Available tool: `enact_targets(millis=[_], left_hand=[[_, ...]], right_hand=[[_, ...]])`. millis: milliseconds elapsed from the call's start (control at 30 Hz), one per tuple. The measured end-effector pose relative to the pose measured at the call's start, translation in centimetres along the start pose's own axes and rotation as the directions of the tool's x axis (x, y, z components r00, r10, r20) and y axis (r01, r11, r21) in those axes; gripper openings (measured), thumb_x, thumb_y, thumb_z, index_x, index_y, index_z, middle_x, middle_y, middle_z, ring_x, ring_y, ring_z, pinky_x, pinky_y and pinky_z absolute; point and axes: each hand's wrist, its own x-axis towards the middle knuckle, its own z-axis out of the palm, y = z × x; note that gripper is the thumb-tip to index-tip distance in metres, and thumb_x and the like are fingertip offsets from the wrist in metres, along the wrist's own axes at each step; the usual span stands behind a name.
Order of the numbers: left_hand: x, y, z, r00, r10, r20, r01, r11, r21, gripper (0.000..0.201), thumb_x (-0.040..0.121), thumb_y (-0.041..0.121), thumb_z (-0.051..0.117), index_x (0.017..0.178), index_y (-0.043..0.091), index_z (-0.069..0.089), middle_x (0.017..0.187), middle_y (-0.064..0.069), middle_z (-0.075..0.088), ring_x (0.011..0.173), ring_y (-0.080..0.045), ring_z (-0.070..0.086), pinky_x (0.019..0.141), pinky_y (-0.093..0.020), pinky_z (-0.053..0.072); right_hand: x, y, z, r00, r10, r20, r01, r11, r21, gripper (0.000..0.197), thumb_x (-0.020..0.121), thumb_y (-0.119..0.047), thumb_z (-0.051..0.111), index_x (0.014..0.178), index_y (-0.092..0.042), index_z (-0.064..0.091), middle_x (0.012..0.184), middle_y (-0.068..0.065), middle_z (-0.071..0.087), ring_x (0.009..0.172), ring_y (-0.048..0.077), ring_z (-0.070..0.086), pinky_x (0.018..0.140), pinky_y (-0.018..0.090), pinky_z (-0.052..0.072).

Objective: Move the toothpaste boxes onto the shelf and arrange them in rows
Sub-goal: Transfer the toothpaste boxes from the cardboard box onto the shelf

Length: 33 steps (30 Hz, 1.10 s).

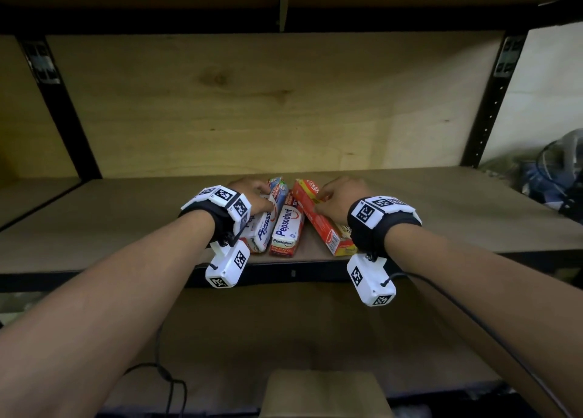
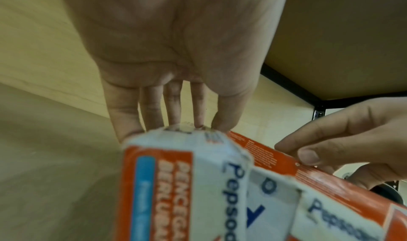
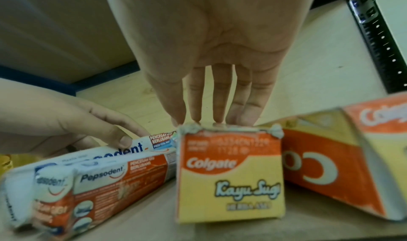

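Several toothpaste boxes lie near the front edge of the wooden shelf [image 1: 126,228]. My left hand [image 1: 262,203] grips the leftmost white and red Pepsodent box [image 1: 263,225] from above, with fingertips [image 2: 174,121] over its far end [image 2: 198,175]. A second Pepsodent box [image 1: 287,228] lies right beside it. My right hand [image 1: 325,201] pinches the top edge of a red and yellow Colgate box [image 1: 318,222], which stands on its long side at an angle [image 3: 231,175]. Another Colgate box [image 3: 330,166] lies just right of it, mostly hidden under my right wrist in the head view.
Black shelf uprights [image 1: 485,108] stand at both sides, and an upper shelf board hangs overhead. A bundle of cables and bags [image 1: 555,181] sits at the shelf's far right. Below the shelf are a cardboard box [image 1: 325,392] and a loose black cable [image 1: 170,383].
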Motion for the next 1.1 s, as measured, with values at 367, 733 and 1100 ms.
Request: enact_targets(millis=[367,733,1100], left_hand=[[-6.8,1.8,-1.1,0.997,0.075,0.0,-0.075,0.996,-0.044,0.004,0.084,0.033,0.072,0.087,0.03,0.074,0.1,0.01,0.07,0.087,-0.012,0.063,0.069,-0.023,0.048],[-16.6,4.7,-0.4,0.965,0.056,0.255,-0.012,0.986,-0.168,0.013,0.091,0.027,0.065,0.099,0.019,0.07,0.095,-0.001,0.075,0.072,-0.023,0.072,0.061,-0.031,0.059],[-20.6,2.6,5.7,0.921,0.029,0.389,0.039,0.986,-0.165,0.014,0.091,0.023,0.062,0.099,0.018,0.072,0.094,-0.002,0.074,0.07,-0.024,0.07,0.059,-0.031,0.054]], right_hand=[[-5.2,0.6,-2.3,0.996,0.091,0.023,-0.094,0.949,0.3,0.009,0.082,-0.023,0.077,0.088,-0.03,0.078,0.092,-0.006,0.075,0.074,0.012,0.072,0.071,0.026,0.061],[-14.2,0.3,-1.9,0.971,0.092,0.221,-0.186,0.872,0.453,0.009,0.084,-0.011,0.074,0.092,-0.014,0.077,0.082,0.009,0.07,0.067,0.025,0.066,0.067,0.051,0.061],[-18.8,3.2,2.6,0.947,0.105,0.305,-0.232,0.879,0.416,0.006,0.085,-0.016,0.072,0.089,-0.014,0.076,0.094,0.011,0.075,0.071,0.022,0.063,0.069,0.047,0.061]])
